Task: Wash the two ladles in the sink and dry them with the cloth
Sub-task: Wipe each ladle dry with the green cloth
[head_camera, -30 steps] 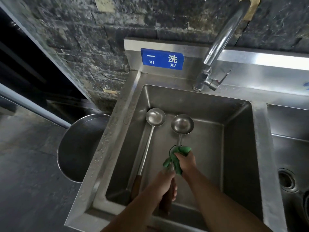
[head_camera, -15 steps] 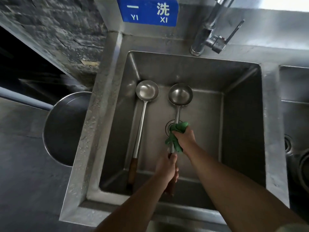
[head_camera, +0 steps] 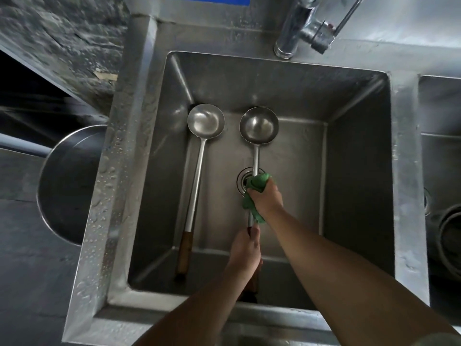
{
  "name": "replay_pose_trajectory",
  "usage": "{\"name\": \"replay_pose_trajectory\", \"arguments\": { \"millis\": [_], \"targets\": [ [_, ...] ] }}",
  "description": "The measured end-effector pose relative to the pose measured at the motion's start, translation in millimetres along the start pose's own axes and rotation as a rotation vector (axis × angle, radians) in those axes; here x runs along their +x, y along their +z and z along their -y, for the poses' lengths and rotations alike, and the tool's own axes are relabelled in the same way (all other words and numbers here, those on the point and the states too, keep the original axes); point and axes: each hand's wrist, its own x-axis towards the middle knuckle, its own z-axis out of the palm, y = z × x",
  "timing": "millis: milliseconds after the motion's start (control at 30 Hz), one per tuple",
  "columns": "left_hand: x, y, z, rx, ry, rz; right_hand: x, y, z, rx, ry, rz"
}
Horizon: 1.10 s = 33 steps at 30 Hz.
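Observation:
Two steel ladles with wooden handles are in the steel sink (head_camera: 359, 186). The left ladle (head_camera: 199, 161) lies on the sink floor, bowl toward the far wall. My left hand (head_camera: 245, 250) grips the wooden handle of the right ladle (head_camera: 258, 132), whose bowl points away from me. My right hand (head_camera: 265, 198) holds a green cloth (head_camera: 257, 184) wrapped round that ladle's metal shaft, just above my left hand and over the drain (head_camera: 242, 179).
A chrome tap (head_camera: 296, 28) stands on the back rim at the right. A second basin (head_camera: 441, 156) adjoins on the right. A round steel basin (head_camera: 67, 186) sits lower left beside the wet sink rim. A dark stone wall lies at upper left.
The view has tilted down and closer to the sink. My right hand with the cloth stays on the right ladle's shaft, a little farther from my left hand.

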Motion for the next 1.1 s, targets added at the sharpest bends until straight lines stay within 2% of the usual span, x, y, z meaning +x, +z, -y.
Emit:
{"name": "replay_pose_trajectory", "arguments": {
  "millis": [67, 167, 300, 367, 500, 600, 733, 900, 1100],
  "targets": [
    [-2, -3, -5, 0.084, 0.024, -0.002, -7, -6, 1, -0.002, -0.006, 0.008],
    [-7, -11, -20, 0.17, 0.008, -0.048, -28, -25, -1, 0.024, -0.043, -0.07],
    [-23, -30, -49, 0.168, 0.118, -0.151, -61, -58, 1, 0.223, -0.075, -0.047],
    [-37, -34, -68, 0.112, 0.207, -0.178, -78, -75, 7, 0.371, -0.07, 0.05],
    [-69, -31, -101, -0.042, 0.396, -0.081, -116, -114, 21, 0.711, 0.009, 0.31],
    [-97, -34, -113, -0.323, 0.317, 0.043, -136, -137, 28, 0.784, 0.012, 0.51],
    [-116, -27, -122, -0.333, 0.384, 0.175, -156, -164, 35, 0.962, -0.047, 0.714],
    [-130, -11, -152, -0.139, 0.532, 0.013, -158, -207, 36, 0.748, -0.05, 0.729],
    [-129, 3, -175, -0.113, 0.465, -0.006, -140, -276, 7, 0.522, -0.062, 0.642]
  ]
}}
